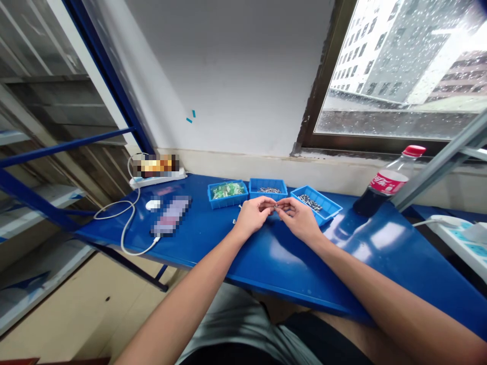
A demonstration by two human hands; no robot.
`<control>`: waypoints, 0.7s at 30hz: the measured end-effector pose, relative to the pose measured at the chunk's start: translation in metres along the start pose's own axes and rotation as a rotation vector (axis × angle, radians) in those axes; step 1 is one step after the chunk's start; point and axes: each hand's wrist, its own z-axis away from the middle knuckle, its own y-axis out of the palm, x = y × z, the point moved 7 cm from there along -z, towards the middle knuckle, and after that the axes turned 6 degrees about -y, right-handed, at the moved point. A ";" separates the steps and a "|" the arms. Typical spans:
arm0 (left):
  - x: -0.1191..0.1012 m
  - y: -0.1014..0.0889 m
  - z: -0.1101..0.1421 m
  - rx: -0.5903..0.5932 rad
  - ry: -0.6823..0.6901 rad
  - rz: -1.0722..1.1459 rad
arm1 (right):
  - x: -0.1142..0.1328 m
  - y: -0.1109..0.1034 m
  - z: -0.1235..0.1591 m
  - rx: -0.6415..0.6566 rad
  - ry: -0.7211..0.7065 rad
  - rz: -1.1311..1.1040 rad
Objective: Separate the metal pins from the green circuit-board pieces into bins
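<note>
My left hand (254, 215) and my right hand (298, 217) meet above the blue table, fingertips pinched together. Something tiny, perhaps metallic, shows between them, too small to name. Just behind the hands stand three blue bins. The left bin (227, 204) holds green and whitish small pieces. In the middle bin (267, 181) lie thin metal pieces like screws or pins. Short dark metal pieces fill part of the right bin (332, 209), which sits at an angle beside my right hand. A small whitish piece (234, 221) lies on the table left of my left hand.
A cola bottle (388, 182) stands at the right, by a metal post. On the left lie a blurred phone-like object (171, 216) with a white cable (128, 245), a white round item (152, 205) and a power strip (160, 178). Another white strip (462, 241) is far right.
</note>
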 end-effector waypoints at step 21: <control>-0.010 -0.005 0.003 -0.058 0.024 -0.150 | 0.025 0.004 0.001 0.002 -0.153 0.217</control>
